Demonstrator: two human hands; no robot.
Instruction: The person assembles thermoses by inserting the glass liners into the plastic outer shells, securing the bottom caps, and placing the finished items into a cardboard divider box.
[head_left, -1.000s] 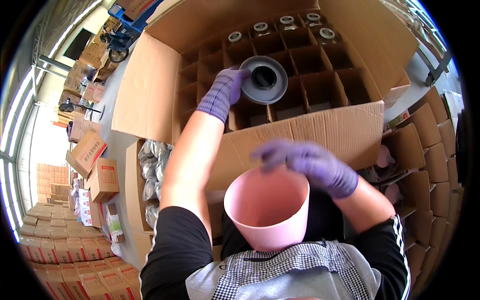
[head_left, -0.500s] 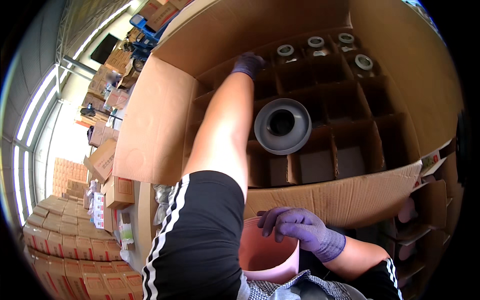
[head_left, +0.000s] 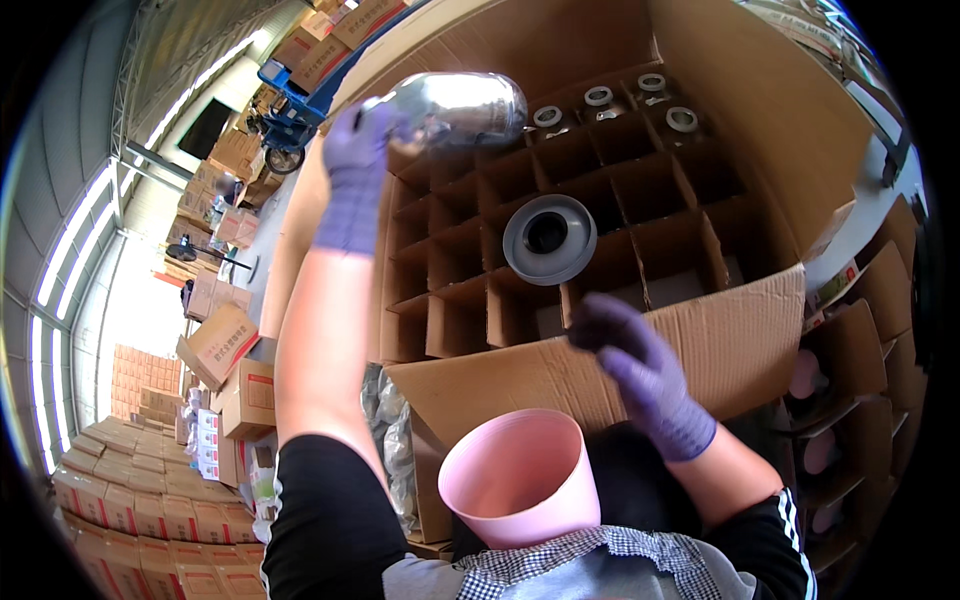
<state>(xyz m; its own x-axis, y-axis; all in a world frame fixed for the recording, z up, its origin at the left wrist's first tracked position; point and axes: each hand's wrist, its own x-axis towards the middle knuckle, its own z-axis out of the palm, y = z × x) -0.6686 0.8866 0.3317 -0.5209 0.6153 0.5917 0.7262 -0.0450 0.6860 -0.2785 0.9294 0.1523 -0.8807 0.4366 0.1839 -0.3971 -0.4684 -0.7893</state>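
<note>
A warehouse (head_left: 65,180) is fading into dark edges, a divided carton (head_left: 745,340) is running out of view above, a silvery jar (head_left: 460,108) is lying sideways over its far left, one end hiding inside the gripping, blurred left hand (head_left: 362,148), and the right hand (head_left: 640,372) is hovering loosely spread.

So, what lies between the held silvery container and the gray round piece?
In the head view, only cardboard compartments show between the silvery container and the gray round piece.

Red printing (head_left: 261,392) shows on brown cartons (head_left: 216,346) at left, too small to read.
</note>
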